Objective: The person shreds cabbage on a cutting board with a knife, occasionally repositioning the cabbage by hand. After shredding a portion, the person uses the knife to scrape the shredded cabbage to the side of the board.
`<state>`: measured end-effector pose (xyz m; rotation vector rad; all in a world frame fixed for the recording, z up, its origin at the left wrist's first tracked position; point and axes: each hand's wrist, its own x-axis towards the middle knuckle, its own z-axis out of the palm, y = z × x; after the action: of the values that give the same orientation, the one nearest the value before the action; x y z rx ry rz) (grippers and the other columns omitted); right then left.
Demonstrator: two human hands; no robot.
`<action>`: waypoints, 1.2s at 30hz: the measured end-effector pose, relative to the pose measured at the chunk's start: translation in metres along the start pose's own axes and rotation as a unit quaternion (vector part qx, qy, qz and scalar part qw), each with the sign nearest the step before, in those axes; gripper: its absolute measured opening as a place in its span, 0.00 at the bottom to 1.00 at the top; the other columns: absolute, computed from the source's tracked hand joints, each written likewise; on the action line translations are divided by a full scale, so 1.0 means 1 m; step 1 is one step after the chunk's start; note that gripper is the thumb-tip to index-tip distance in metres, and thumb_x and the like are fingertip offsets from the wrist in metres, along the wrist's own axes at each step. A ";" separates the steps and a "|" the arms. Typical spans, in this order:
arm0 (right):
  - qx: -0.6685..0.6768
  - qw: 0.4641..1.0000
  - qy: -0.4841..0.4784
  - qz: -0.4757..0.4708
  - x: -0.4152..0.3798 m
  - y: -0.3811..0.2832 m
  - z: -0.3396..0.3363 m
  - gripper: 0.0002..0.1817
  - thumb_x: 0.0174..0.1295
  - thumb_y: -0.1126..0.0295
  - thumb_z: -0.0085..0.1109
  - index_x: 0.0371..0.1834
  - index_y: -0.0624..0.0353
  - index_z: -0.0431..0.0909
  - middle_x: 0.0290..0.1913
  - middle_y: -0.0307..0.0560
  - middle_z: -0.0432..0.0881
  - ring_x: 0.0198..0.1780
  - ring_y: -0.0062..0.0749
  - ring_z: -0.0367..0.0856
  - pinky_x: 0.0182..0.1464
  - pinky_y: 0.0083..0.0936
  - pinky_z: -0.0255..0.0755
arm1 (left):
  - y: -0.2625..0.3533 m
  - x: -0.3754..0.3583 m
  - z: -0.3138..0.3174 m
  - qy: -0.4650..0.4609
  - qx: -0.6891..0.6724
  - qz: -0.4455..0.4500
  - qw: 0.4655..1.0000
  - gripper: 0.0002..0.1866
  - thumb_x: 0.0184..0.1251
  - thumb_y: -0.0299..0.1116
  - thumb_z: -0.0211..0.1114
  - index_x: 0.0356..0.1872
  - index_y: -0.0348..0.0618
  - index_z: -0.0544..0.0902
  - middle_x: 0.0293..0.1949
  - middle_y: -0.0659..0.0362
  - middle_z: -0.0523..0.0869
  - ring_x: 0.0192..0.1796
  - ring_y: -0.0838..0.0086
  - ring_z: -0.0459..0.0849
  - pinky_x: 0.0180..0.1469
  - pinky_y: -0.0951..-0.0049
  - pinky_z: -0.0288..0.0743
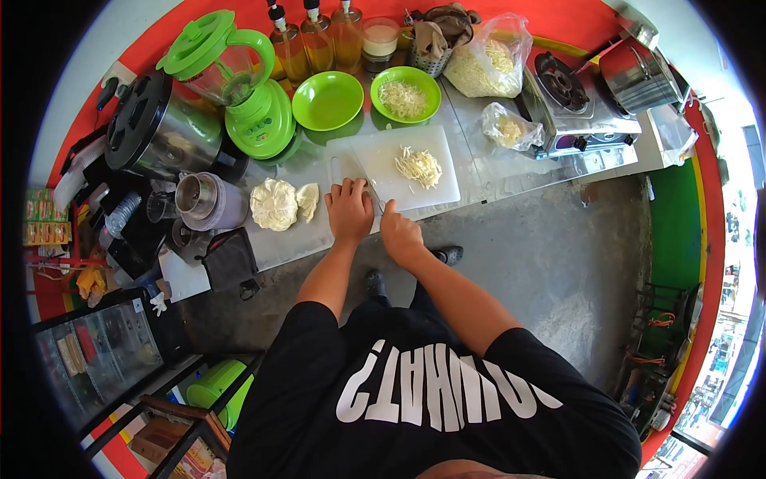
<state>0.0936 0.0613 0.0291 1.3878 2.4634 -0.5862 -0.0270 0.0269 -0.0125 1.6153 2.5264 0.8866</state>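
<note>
A white cutting board [435,144] lies on the metal counter, with a pile of pale shredded vegetable [418,167] on its right part. My right hand [400,231] is closed around a knife handle at the board's front edge; the thin blade [372,190] points up and left over the board. At the board's left end is my left hand [349,209], fingers together beside the blade; whatever it presses or holds is hidden beneath it. Left of it sit a pale cabbage [274,204] and a loose cabbage piece [307,201].
Behind the board stand a green bowl of shreds [405,95], another green bowl [328,101] and a green blender [259,120]. Plastic bags of shreds [488,68] and a gas stove [578,112] are at right. A steel grinder [209,199] stands left.
</note>
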 end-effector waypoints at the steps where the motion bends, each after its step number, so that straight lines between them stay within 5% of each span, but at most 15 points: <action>1: 0.003 1.000 0.002 0.002 0.002 -0.002 -0.002 0.14 0.72 0.72 0.50 0.56 0.67 0.65 0.40 0.60 0.89 0.43 0.51 0.91 0.43 0.39 0.86 | 0.000 0.001 -0.001 -0.004 0.005 -0.002 1.000 0.11 0.67 0.33 0.59 0.49 0.49 0.80 0.46 0.58 0.80 0.51 0.57 0.75 0.56 0.55 0.64; 3: 0.047 0.999 -0.019 -0.018 0.006 -0.003 -0.005 0.16 0.71 0.74 0.48 0.58 0.69 0.63 0.42 0.67 0.88 0.44 0.56 0.90 0.46 0.44 0.85 | 0.002 -0.001 -0.001 -0.011 0.010 0.001 1.000 0.11 0.67 0.33 0.58 0.49 0.48 0.80 0.46 0.58 0.80 0.51 0.57 0.75 0.56 0.55 0.64; 10: 0.065 0.996 0.030 -0.045 0.001 0.039 0.004 0.14 0.73 0.72 0.45 0.57 0.65 0.65 0.39 0.61 0.89 0.43 0.53 0.91 0.45 0.47 0.85 | 0.002 -0.007 0.003 0.010 0.004 0.016 1.000 0.12 0.68 0.33 0.59 0.50 0.48 0.80 0.47 0.57 0.81 0.50 0.56 0.75 0.56 0.55 0.64; 19: 0.112 0.992 0.019 0.047 -0.011 0.107 -0.025 0.15 0.72 0.67 0.48 0.57 0.62 0.66 0.39 0.67 0.87 0.44 0.62 0.89 0.46 0.55 0.81 | 0.002 -0.003 -0.005 -0.017 -0.074 0.021 0.997 0.13 0.64 0.30 0.64 0.49 0.49 0.84 0.42 0.59 0.84 0.48 0.57 0.78 0.55 0.55 0.65; 24: 0.188 0.980 0.059 -0.001 -0.021 0.076 -0.024 0.17 0.76 0.57 0.48 0.53 0.60 0.66 0.38 0.67 0.87 0.41 0.68 0.86 0.44 0.60 0.78 | -0.001 0.019 0.002 -0.055 -0.152 0.094 0.982 0.12 0.62 0.25 0.62 0.47 0.41 0.85 0.36 0.52 0.85 0.44 0.53 0.80 0.52 0.56 0.72; 28: 0.224 0.969 0.082 0.071 -0.029 0.036 -0.016 0.18 0.76 0.54 0.49 0.51 0.60 0.66 0.37 0.70 0.85 0.42 0.71 0.84 0.45 0.61 0.76 | -0.005 0.038 -0.001 -0.135 -0.148 0.124 0.972 0.12 0.62 0.26 0.62 0.46 0.39 0.85 0.35 0.47 0.87 0.44 0.51 0.82 0.51 0.53 0.76; 36: 0.094 0.977 0.131 0.139 -0.032 -0.018 0.006 0.14 0.75 0.60 0.50 0.48 0.61 0.68 0.33 0.61 0.88 0.36 0.56 0.90 0.38 0.49 0.82 | -0.012 0.055 -0.014 -0.208 -0.080 0.215 0.951 0.08 0.63 0.26 0.61 0.41 0.41 0.82 0.35 0.48 0.88 0.43 0.50 0.86 0.46 0.52 0.81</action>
<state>0.0948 0.0263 0.0401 1.9592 2.3874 -0.6170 -0.0669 0.0626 0.0092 2.0729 1.8127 0.6552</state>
